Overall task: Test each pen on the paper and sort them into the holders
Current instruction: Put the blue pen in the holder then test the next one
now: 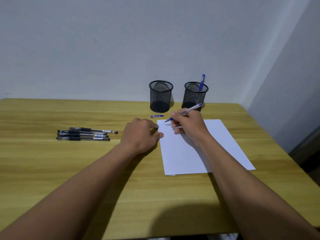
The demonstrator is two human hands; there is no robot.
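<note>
My right hand (187, 125) grips an uncapped blue pen (190, 109), its tip just above the top left corner of the white paper (216, 146). My left hand (142, 135) rests flat on the paper's left edge, fingers apart, holding nothing. The pen's blue cap (157, 116) lies on the table beyond the paper. Two black mesh holders stand at the back: the left holder (160, 96) looks empty, the right holder (195, 96) has one blue pen (201, 83) standing in it. Several capped black pens (84, 134) lie side by side to the left.
The wooden table (86, 170) ends at a pale wall behind the holders and another wall on the right. The table's right edge runs close to the paper. A dark shadow falls on the near edge.
</note>
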